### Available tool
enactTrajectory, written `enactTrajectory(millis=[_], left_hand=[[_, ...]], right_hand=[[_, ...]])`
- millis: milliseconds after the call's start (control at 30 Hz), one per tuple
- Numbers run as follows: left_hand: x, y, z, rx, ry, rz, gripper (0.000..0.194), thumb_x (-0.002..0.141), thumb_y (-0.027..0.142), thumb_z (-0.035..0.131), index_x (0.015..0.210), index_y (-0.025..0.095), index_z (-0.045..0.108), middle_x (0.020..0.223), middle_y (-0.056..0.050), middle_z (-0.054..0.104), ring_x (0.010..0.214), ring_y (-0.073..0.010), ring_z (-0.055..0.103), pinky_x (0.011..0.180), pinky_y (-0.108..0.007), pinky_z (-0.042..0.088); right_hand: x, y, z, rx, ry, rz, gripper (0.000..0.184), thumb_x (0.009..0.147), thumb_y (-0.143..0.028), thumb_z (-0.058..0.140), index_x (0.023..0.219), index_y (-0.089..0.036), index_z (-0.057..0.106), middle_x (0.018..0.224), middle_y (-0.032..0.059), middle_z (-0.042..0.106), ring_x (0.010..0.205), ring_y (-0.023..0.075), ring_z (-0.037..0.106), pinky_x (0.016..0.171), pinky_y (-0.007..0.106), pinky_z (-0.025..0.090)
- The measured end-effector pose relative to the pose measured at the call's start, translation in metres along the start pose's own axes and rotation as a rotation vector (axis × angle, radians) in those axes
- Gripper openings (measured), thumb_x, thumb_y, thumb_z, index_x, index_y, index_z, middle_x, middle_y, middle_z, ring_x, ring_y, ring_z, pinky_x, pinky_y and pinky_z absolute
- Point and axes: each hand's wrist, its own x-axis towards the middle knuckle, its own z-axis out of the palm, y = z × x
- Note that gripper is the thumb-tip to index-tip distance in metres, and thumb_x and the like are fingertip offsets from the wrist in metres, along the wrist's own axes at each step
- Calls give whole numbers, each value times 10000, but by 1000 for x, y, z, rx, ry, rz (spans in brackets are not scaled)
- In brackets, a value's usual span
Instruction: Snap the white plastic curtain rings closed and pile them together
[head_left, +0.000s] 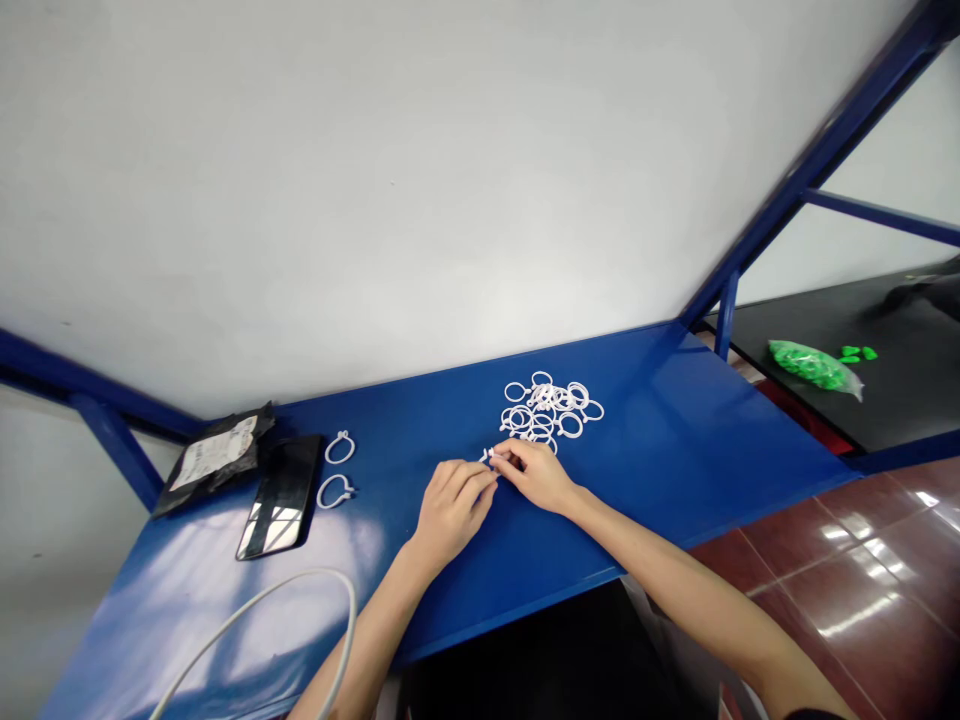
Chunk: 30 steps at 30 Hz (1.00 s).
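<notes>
Both hands meet over the blue table, fingertips close together around a small white curtain ring, most of which is hidden by the fingers. My left hand is closed on it from the left, fingers curled. From the right, my right hand pinches its upper end between thumb and fingers. Just beyond the right hand lies a loose pile of white rings, each with a small eyelet. Off to the left, two separate rings rest on the table, an upper one and a lower one.
A black phone and a black plastic parcel with a white label lie at the left. A white cable loops across the front left. On a black table at right sits a bag of green pieces.
</notes>
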Motion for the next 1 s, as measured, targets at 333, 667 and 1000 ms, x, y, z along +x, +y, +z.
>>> enactTrajectory(millis=[333,667,1000], left_hand=[[-3,-13,6,-115,-33,-227,76,998,242,575,1017,219,646,953,-38,742,866,-197,658,800,-357,527],[-7,-12,5,-130,-45,-170,134,1005,206,539,992,226,671,869,-33,728,799,-181,630,757,-340,519],[-10,-8,2,-28,-25,-31,278,986,87,444,829,224,628,708,-21,610,680,-171,545,640,-333,414]], right_hand=[[-1,2,-3,-99,-51,-205,261,1044,-392,540,1032,-209,726,911,44,727,769,158,675,712,271,521],[-4,-2,-2,-177,-120,-242,296,1082,-333,448,1042,-209,714,930,39,704,764,151,660,694,259,502],[-9,-5,5,-330,-171,-331,300,1090,-293,418,937,-198,658,845,16,652,653,124,597,604,240,418]])
